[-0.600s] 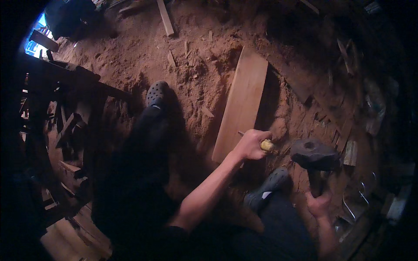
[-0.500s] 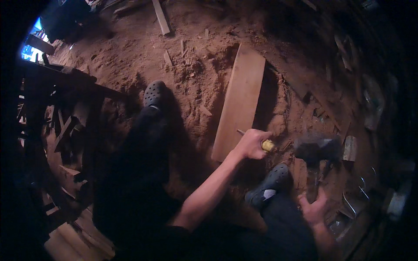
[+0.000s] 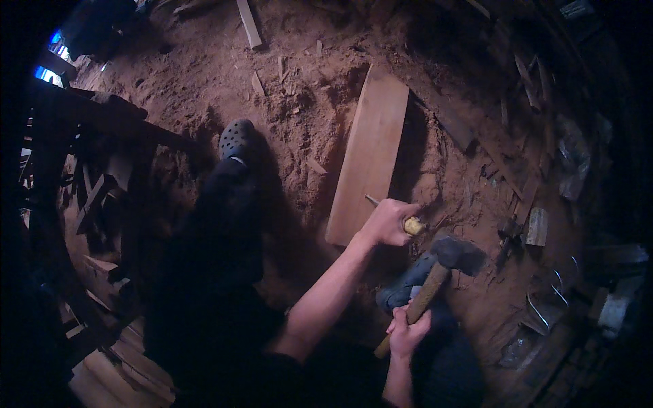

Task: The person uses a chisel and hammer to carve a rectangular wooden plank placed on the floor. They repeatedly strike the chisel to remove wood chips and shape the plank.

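fingers (image 3: 401,212) gripping chisel (image 3: 412,225), plank (image 3: 371,149) beside, hammer (image 3: 445,262) near

chisel (image 3: 410,223): thin metal shank with a yellow handle end, lying slanted, tip on the near end of the plank
hammer (image 3: 435,272): dark blocky head, rough wooden handle, tilted with the head up, just beside the chisel's yellow end
plank (image 3: 371,153): pale, flat on the sawdust

A smooth pale wooden plank (image 3: 371,153) lies on rough, crumbly sawdust (image 3: 299,102); the hammer (image 3: 435,279) has a matt metal head and a rough wooden handle.
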